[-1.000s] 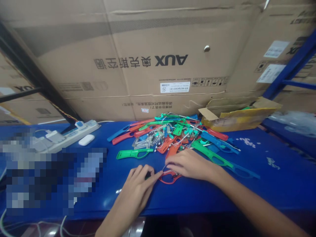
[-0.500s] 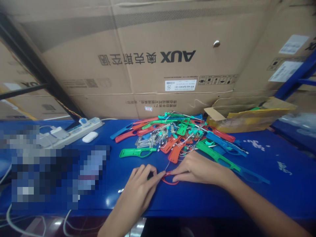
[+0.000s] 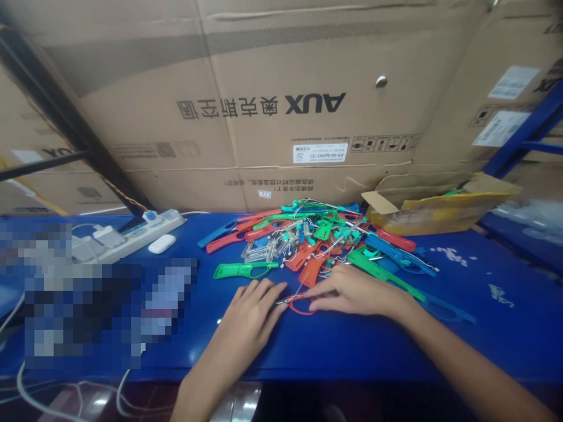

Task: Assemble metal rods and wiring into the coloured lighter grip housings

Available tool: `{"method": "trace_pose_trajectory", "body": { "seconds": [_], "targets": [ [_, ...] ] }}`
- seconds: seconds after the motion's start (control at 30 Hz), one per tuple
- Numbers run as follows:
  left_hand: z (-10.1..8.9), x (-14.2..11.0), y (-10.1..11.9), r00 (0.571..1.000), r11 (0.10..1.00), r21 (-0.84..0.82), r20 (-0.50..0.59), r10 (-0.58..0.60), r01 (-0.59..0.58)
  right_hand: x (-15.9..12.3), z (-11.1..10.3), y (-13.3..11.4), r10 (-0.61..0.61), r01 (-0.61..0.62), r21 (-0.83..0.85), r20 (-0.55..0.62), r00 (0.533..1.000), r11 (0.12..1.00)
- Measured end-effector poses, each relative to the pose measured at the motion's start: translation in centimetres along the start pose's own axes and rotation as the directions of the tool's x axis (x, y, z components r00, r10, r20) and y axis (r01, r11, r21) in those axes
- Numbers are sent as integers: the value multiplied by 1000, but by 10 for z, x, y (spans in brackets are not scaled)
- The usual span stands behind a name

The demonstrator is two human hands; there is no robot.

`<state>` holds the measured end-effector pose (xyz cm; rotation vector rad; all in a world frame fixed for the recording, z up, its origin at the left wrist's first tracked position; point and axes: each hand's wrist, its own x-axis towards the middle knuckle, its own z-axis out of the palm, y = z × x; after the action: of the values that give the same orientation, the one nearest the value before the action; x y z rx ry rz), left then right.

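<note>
Over the blue table, my right hand [image 3: 354, 290] pinches a red plastic lighter casing [image 3: 301, 312] whose trigger-guard loop shows below the fingertips. The rest of this casing is hidden under the hand. On the left, my left hand [image 3: 253, 310] is closed with thumb and fingers on a thin metal tube [image 3: 281, 302] at the casing's front end. A thin wire runs up from between the hands. Just beyond them lies a heap of lighter parts, including an orange casing half [image 3: 309, 272], a green casing half [image 3: 240, 270] and clear fuel tanks [image 3: 259, 251].
An open carton [image 3: 440, 214] stands at the back right, before a large cardboard box [image 3: 264, 70]. A white power strip [image 3: 149, 231] and a white earbud case [image 3: 162, 244] lie on the left. Small white bits [image 3: 453, 255] are scattered on the right.
Both hands have shifted slightly up with the red casing. The metal tube now shows at my left fingertips, and the left fingers are more stretched over it.
</note>
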<state>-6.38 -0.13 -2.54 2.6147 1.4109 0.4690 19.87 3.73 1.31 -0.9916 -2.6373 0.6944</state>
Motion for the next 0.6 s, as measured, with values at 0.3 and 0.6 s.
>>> {"method": "trace_pose_trajectory", "body": {
  "seconds": [0.3, 0.6],
  "targets": [
    [-72, 93, -43, 971, 996, -83, -241, -7, -13, -3, -8, 23, 50, -105, -107, -424, 904, 989],
    [-12, 147, -59, 985, 986, 55, -57, 162, -159, -4, -9, 38, 40, -166, -206, -504, 863, 964]
  ]
}}
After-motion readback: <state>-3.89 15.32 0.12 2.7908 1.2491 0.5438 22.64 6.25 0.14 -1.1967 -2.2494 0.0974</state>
